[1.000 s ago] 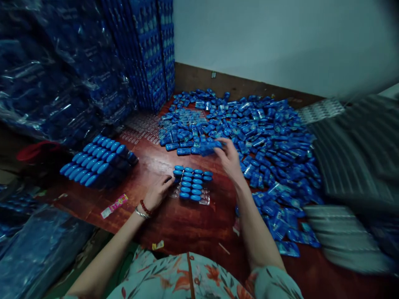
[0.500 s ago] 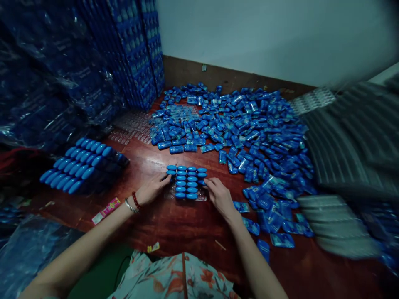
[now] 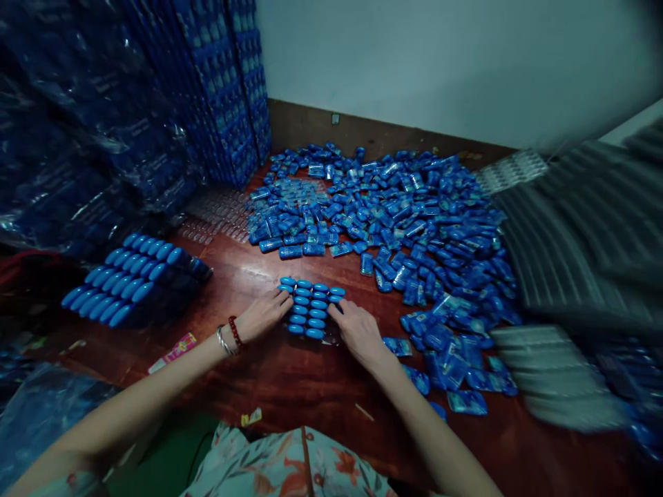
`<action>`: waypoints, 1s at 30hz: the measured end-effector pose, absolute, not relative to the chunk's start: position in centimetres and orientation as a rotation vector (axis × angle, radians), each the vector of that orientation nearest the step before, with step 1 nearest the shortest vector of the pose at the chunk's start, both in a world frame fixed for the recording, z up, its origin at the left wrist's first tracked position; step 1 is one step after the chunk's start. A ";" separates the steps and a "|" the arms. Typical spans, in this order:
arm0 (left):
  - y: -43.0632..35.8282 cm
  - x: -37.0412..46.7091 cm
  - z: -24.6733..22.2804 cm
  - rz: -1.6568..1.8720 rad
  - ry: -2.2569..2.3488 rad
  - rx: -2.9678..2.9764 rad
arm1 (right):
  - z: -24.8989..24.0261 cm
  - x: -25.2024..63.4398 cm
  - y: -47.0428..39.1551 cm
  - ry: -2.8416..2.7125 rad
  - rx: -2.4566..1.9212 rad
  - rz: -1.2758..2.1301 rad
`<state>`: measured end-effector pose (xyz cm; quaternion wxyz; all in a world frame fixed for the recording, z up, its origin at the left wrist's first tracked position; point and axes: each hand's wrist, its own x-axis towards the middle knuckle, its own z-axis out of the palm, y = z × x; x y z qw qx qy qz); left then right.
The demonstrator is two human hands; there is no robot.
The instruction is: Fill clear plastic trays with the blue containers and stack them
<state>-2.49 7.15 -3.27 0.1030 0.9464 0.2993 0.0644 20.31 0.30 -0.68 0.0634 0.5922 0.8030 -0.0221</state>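
Observation:
A grid of small blue packs (image 3: 307,308) with glossy, rounded oval edges sits on the dark red wooden table in front of me. My left hand (image 3: 263,314) presses its bent fingers against the left side of the grid. On the opposite side, my right hand (image 3: 360,333) has its thumb and fingers closed at the packs on the right edge. Between them the two hands squeeze the grid, which stands slightly askew. The fingertips are partly hidden against the packs. A bit of clear blister tray (image 3: 331,338) shows at the grid's lower right.
A big heap of loose blue packs (image 3: 373,200) spreads behind and to the right. At left stands a stepped block of the same packs (image 3: 124,279). Wrapped stacks (image 3: 207,90) rise behind it. Clear trays (image 3: 564,228) lie at right. A pink strip (image 3: 173,352) lies at left.
My left hand has shifted right and slightly down, and the grid has turned a little. My right hand has moved slightly lower and inward. The tray under the grid is now mostly covered.

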 end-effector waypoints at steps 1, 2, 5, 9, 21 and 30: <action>7.0 -2.8 -3.5 0.274 0.902 2.764 | -0.9 20.5 -0.2 2.429 1.830 -0.033; 6.9 -3.2 -3.7 0.368 0.919 2.725 | -1.0 20.8 -0.8 2.432 1.881 -0.003; 7.1 -4.3 -3.6 0.643 0.990 2.561 | -0.7 21.7 -1.6 2.456 2.080 0.056; 11.5 -3.5 -2.9 0.885 1.251 2.363 | 0.9 22.8 3.1 2.512 2.283 0.013; 18.7 0.3 -6.5 0.416 1.492 2.488 | -2.0 18.9 17.8 2.501 1.806 -0.313; 7.9 -9.1 -4.3 0.764 1.509 2.110 | -0.6 28.3 5.5 2.723 2.653 -0.888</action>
